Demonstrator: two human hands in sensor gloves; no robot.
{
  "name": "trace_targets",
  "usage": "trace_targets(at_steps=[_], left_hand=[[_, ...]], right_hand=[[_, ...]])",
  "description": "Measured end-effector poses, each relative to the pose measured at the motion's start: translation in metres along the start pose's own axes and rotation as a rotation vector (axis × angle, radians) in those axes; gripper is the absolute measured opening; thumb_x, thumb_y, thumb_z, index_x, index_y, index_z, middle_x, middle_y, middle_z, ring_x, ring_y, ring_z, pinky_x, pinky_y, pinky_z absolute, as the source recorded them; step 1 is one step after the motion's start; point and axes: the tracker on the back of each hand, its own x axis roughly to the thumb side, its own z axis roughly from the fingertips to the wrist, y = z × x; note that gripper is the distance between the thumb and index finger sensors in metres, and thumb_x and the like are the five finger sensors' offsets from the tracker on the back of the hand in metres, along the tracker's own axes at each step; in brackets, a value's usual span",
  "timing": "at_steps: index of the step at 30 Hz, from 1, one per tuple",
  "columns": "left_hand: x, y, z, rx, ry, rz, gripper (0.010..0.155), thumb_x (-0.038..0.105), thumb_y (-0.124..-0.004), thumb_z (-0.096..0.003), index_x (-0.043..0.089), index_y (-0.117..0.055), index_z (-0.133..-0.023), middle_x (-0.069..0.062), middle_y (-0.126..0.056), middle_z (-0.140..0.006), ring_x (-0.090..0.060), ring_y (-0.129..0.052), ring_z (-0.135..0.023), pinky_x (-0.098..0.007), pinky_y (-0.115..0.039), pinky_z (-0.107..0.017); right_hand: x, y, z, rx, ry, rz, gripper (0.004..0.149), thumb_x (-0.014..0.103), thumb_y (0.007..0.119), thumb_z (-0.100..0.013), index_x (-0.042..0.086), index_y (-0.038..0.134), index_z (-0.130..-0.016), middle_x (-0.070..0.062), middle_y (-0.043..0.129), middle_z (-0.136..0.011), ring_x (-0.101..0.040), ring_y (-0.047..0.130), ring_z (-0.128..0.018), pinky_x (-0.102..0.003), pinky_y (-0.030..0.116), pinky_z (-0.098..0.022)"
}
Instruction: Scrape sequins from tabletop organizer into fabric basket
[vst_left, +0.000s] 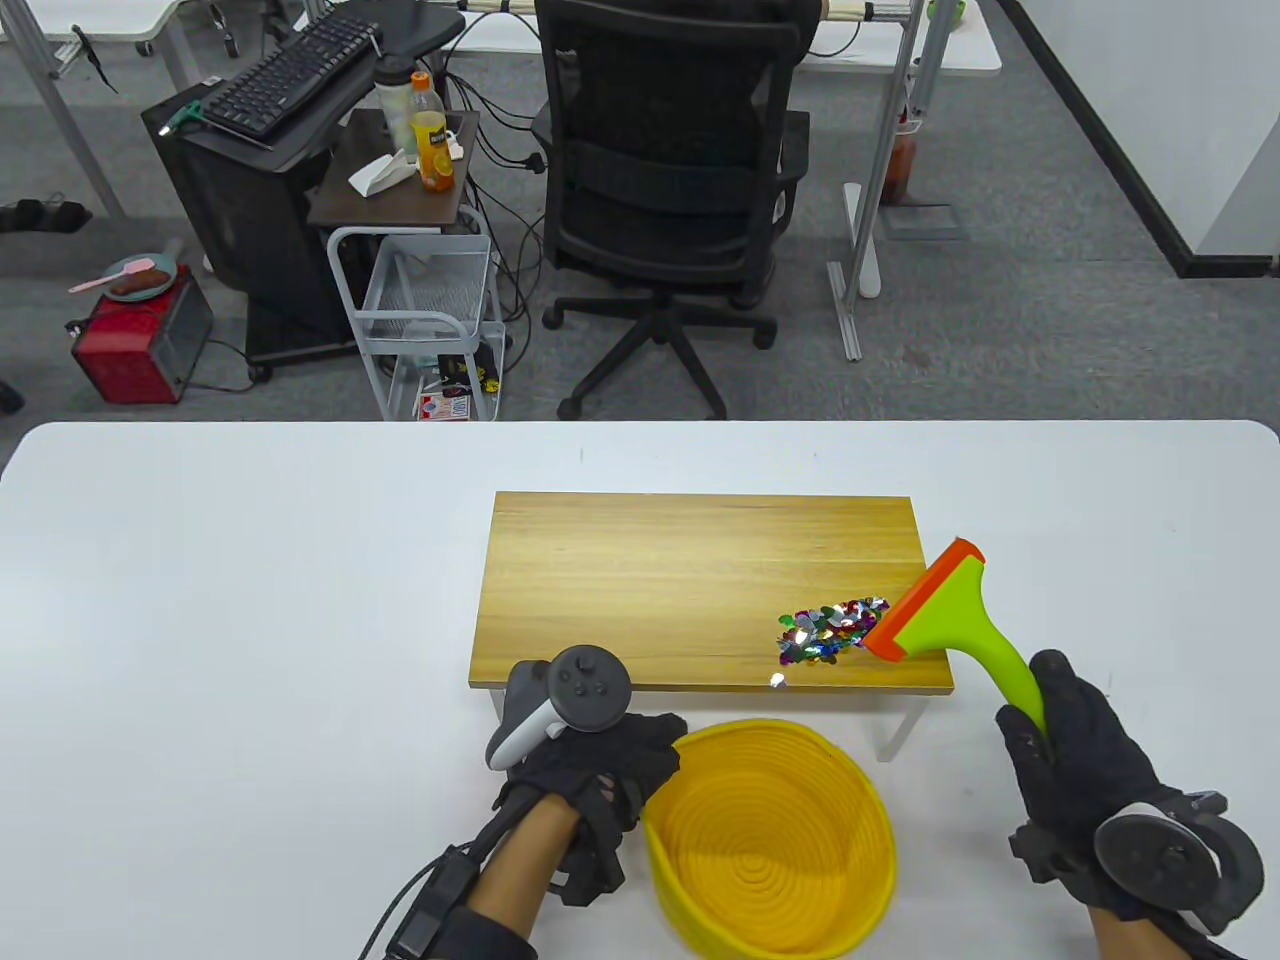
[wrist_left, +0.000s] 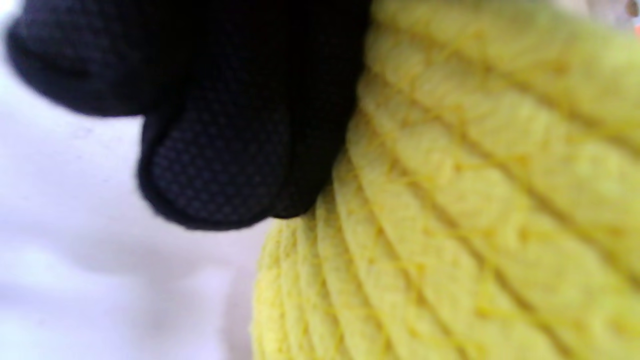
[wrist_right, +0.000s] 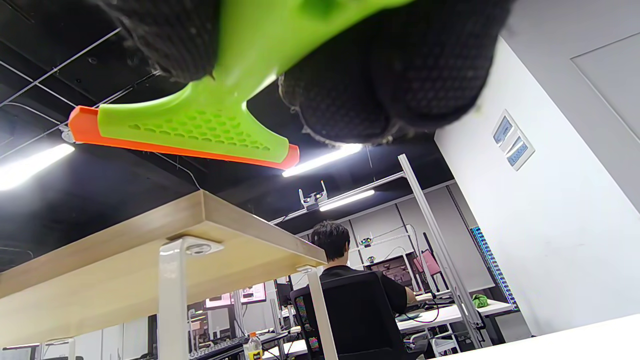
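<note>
A pile of coloured sequins (vst_left: 829, 631) lies on the wooden tabletop organizer (vst_left: 700, 585) near its front right corner; one stray sequin (vst_left: 777, 680) lies at the front edge. My right hand (vst_left: 1075, 755) grips the green handle of a scraper (vst_left: 940, 612). Its orange blade is tilted beside the pile's right side. In the right wrist view the scraper (wrist_right: 195, 125) hangs above the organizer's edge (wrist_right: 150, 235). The yellow fabric basket (vst_left: 768, 850) stands in front of the organizer. My left hand (vst_left: 600, 760) rests against its left rim, with fingers (wrist_left: 215, 150) touching the basket wall (wrist_left: 450, 225).
The organizer stands on white legs (vst_left: 898, 732) on the white table (vst_left: 230, 600). An office chair (vst_left: 665, 190), a wire cart (vst_left: 425, 310) and a computer stand are beyond the table's far edge.
</note>
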Motion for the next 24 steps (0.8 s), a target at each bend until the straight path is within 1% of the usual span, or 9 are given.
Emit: trace_targets(at_steps=[9, 13, 18, 24], left_hand=[[-0.007, -0.009, 0.006, 0.091, -0.002, 0.082, 0.052, 0.036, -0.076, -0.0498, 0.004, -0.071, -0.090, -0.019, -0.108, -0.048, -0.032, -0.111, -0.025, -0.046, -0.094, -0.020], [-0.012, -0.012, 0.007, 0.148, 0.013, 0.111, 0.054, 0.036, -0.075, -0.0499, 0.001, -0.067, -0.090, -0.019, -0.107, -0.048, -0.032, -0.111, -0.025, -0.046, -0.094, -0.019], [-0.018, -0.015, 0.007, 0.201, 0.042, 0.137, 0.056, 0.035, -0.074, -0.0499, -0.001, -0.064, -0.091, -0.020, -0.107, -0.048, -0.032, -0.111, -0.026, -0.046, -0.094, -0.020], [-0.023, -0.017, 0.009, 0.277, 0.067, 0.175, 0.056, 0.035, -0.075, -0.0496, -0.002, -0.064, -0.090, -0.020, -0.107, -0.047, -0.032, -0.111, -0.025, -0.047, -0.094, -0.019]], right_hand=[[0.001, 0.001, 0.000, 0.005, -0.003, 0.004, 0.061, 0.043, 0.072, -0.060, 0.006, 0.057, -0.105, -0.019, 0.079, -0.091, -0.033, 0.097, -0.061, -0.041, 0.088, -0.045], [0.001, 0.002, 0.000, 0.006, -0.002, 0.005, 0.061, 0.043, 0.072, -0.060, 0.006, 0.057, -0.105, -0.019, 0.079, -0.091, -0.033, 0.097, -0.061, -0.041, 0.088, -0.045], [0.001, 0.002, 0.000, 0.007, -0.002, 0.005, 0.061, 0.043, 0.072, -0.060, 0.006, 0.057, -0.105, -0.019, 0.079, -0.091, -0.033, 0.097, -0.061, -0.041, 0.088, -0.045], [0.002, 0.003, 0.000, 0.009, -0.001, 0.009, 0.061, 0.043, 0.072, -0.060, 0.006, 0.057, -0.105, -0.019, 0.079, -0.091, -0.032, 0.097, -0.061, -0.041, 0.088, -0.045]])
